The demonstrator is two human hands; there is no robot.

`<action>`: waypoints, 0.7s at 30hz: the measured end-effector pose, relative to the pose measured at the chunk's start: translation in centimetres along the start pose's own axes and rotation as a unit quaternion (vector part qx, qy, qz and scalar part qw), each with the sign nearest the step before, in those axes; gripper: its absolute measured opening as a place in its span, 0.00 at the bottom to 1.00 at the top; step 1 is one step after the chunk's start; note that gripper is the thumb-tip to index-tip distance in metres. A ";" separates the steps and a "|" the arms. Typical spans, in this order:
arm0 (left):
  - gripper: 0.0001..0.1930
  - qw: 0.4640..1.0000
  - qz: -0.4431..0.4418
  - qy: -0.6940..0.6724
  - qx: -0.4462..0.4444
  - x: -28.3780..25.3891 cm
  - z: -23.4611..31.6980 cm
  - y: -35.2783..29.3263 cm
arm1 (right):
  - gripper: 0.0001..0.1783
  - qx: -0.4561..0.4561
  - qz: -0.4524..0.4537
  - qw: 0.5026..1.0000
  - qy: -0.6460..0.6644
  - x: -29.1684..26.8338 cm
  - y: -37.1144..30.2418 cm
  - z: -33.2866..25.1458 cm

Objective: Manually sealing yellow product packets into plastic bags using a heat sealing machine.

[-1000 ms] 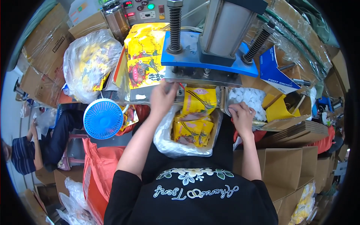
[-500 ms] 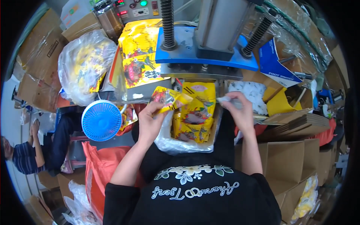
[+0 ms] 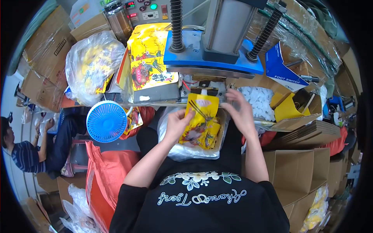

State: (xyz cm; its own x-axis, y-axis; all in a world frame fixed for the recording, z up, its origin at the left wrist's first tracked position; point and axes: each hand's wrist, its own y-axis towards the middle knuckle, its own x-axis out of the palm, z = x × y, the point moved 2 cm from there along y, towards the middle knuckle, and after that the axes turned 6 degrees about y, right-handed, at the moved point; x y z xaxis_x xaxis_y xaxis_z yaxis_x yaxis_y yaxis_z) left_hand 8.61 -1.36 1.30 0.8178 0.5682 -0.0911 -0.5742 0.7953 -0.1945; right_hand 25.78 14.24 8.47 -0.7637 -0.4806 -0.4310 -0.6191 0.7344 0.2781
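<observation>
My left hand (image 3: 179,123) is closed on the left edge of a yellow printed pouch (image 3: 200,116). A white spout (image 3: 204,92) stands at the pouch's top edge, right at the lower jaw (image 3: 204,84) of a press. Just right of the pouch, my right hand (image 3: 239,112) has its fingers apart and nothing visible in them. Below the held pouch, a plastic-lined box (image 3: 222,141) in my lap holds more yellow pouches (image 3: 211,136), partly hidden. The blue press plate (image 3: 217,64) hangs above the jaw.
A stack of yellow pouches (image 3: 149,46) lies left of the press, beside a clear bag of pouches (image 3: 93,64). White spouts (image 3: 256,103) are heaped on the right. A blue fan (image 3: 107,121) stands at left. Cardboard boxes (image 3: 295,167) fill the right; another person (image 3: 29,151) sits far left.
My left hand has moved right, bringing the pouch upright to the jaw. The small white piece in my right hand has left its fingers, and a spout now shows at the pouch's top.
</observation>
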 end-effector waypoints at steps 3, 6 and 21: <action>0.16 0.992 -0.010 -0.122 -0.034 1.1 0.7 1.9 | 0.21 0.040 0.047 0.986 -0.153 -4.4 -0.2 0.6; 0.15 0.974 -0.022 -0.217 -0.067 2.0 1.4 3.1 | 0.18 0.090 0.057 0.956 -0.274 -8.1 -1.6 2.4; 0.38 0.786 0.189 0.530 0.255 -8.5 1.2 4.6 | 0.08 0.010 0.042 0.995 -0.095 -4.8 -1.0 6.4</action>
State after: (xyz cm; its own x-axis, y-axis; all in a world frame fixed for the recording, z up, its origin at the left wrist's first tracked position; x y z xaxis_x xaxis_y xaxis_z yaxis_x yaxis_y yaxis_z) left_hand -1.00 -2.24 2.35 0.0025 0.5033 -0.8641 -0.5034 0.7473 0.4338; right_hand 31.17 18.88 4.77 -0.7634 -0.3187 -0.5619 -0.5491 0.7783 0.3045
